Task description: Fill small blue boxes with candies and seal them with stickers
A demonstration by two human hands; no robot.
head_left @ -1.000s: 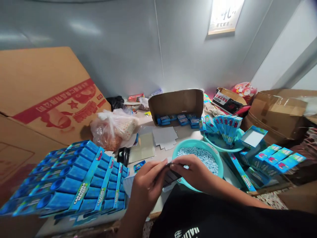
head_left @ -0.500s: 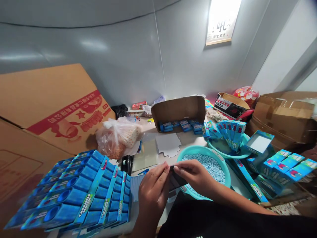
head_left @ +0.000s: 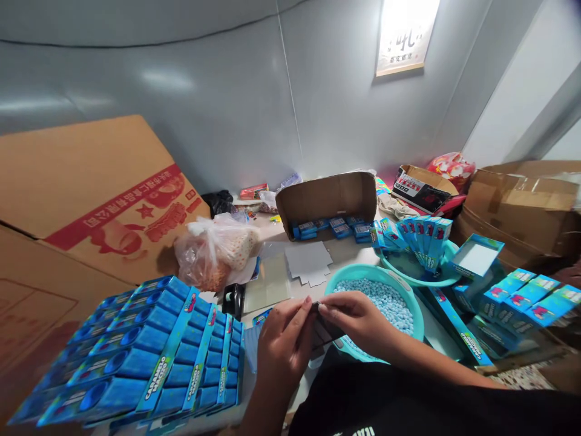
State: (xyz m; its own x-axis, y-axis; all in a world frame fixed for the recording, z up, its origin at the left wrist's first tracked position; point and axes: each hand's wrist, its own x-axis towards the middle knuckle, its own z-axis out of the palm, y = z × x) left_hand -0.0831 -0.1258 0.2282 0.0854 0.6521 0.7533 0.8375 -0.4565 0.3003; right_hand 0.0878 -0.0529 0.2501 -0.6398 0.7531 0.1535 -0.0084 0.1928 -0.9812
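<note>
Fingers [head_left: 303, 313] pinched close on a thin, dark flat piece [head_left: 325, 333].
Left hand [head_left: 282, 339] and right hand [head_left: 351, 313] meet at its upper edge, before the black shirt [head_left: 408, 396]; beside it, a smooth turquoise basin [head_left: 418, 315] of rounded pale-blue pellets [head_left: 384, 301]; leftward, stacked blue boxes [head_left: 175, 332].

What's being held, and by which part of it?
A dark flat piece, near its upper edge, by the left hand and right hand; what it is can't be told.

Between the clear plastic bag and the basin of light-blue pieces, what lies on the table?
In the head view, mainly a beige sheet and, beside it, a white card cutout nearer the basin.
</note>
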